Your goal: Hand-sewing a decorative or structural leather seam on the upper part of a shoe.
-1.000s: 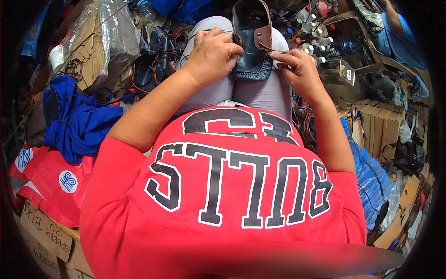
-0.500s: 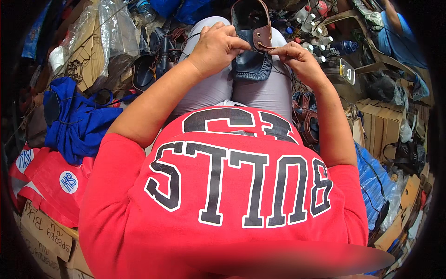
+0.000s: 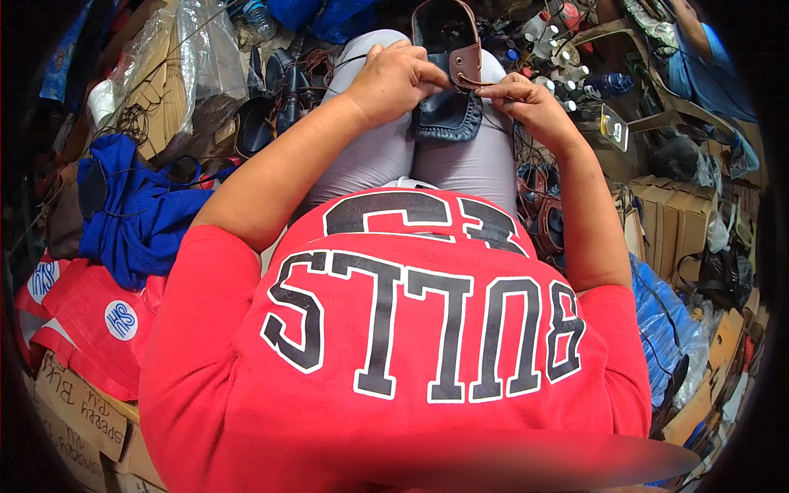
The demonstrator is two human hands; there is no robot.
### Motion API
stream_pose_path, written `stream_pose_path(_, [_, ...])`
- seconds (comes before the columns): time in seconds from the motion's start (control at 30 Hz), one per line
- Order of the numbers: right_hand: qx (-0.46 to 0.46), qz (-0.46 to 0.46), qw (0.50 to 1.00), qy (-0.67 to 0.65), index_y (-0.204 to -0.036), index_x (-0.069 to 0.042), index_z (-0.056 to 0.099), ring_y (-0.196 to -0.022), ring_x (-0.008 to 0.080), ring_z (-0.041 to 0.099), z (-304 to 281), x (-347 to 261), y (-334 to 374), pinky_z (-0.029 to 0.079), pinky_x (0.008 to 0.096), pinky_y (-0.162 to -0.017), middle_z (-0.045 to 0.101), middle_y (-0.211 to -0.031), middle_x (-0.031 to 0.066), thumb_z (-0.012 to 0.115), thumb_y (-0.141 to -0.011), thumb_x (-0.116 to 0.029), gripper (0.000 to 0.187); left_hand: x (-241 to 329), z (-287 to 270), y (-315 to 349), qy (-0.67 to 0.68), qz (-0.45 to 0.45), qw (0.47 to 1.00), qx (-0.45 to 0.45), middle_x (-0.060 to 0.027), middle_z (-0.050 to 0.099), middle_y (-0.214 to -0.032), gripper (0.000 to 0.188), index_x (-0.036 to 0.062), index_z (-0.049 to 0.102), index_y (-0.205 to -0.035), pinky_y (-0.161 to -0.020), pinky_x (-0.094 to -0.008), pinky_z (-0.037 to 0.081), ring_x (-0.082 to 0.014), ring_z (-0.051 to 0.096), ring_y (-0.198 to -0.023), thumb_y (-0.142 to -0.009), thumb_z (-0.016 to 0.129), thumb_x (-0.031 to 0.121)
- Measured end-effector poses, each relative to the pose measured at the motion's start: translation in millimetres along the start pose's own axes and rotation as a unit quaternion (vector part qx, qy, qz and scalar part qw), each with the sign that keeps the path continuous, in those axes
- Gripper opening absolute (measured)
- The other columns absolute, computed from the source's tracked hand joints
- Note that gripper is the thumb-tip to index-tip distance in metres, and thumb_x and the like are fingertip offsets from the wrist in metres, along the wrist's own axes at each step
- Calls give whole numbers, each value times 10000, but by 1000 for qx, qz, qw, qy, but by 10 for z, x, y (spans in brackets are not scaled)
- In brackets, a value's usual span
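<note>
Across my knees lies a boat shoe (image 3: 448, 119) of dark navy leather, with a brown collar around its opening and stitched gathers at the toe. A brown lace (image 3: 485, 85) comes from the eyelet part of the collar toward my right hand (image 3: 522, 103), whose thumb and fingertips pinch it. On the shoe's other side, my left hand (image 3: 396, 82) is closed, its fingertips against the shoe beside the brown eyelet tab. What those fingertips grip is too small to make out. A dark strand runs out to the left from behind that hand.
Dark shoes (image 3: 288, 90) and loose laces lie left of my legs, near plastic-wrapped cardboard (image 3: 164, 82). Several small bottles (image 3: 563, 86) stand to the right. Brown shoes (image 3: 546, 218) lie beside my right thigh, cardboard boxes (image 3: 670, 218) farther right. Blue cloth (image 3: 144, 214) is at left.
My left hand and forearm have shifted slightly to the right. The shoe has barely moved, and my right hand keeps its pinch on the lace.
</note>
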State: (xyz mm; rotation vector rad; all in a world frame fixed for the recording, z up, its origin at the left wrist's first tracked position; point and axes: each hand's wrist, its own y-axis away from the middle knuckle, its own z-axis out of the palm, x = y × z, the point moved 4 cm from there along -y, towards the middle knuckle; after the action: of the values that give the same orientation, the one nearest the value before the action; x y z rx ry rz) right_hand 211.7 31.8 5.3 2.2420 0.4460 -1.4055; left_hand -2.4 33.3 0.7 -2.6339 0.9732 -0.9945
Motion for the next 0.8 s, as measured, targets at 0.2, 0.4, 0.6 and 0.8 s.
stream_pose_path(0.2, [-11,-1,1000,11,-1030,-111,708,-859,106,536,16,-64,-5,441,225,-799,534,-924,2,606,-822,2,258,14,12,-96,22,15,999,-21,10,547,-746,139,178,715,-872,-779,-363,356,-202,506,-824,-734,703,171])
stream_pose_path(0.4, [60,13,998,14,-1071,-90,682,-799,60,513,105,-115,107,436,200,-731,564,-869,-24,646,-810,-25,272,156,-78,90,49,-24,998,27,-7,619,-746,191,140,712,-893,-749,-356,397,-206,530,-814,-703,729,141])
stream_pose_path(0.6, [41,51,989,-133,-1103,-57,644,-771,53,511,97,32,30,433,197,-714,603,-849,-30,651,-818,-39,286,134,-14,3,58,-126,990,7,-35,662,-706,236,110,701,-904,-718,-336,438,-210,561,-775,-685,751,182])
stream_pose_path(0.8, [30,52,992,-115,-1046,-20,642,-773,51,541,133,-54,-9,445,205,-702,628,-864,-5,678,-808,-61,244,85,138,-101,117,-171,978,-34,-47,695,-788,238,101,696,-918,-752,-309,453,-174,640,-735,-703,743,191])
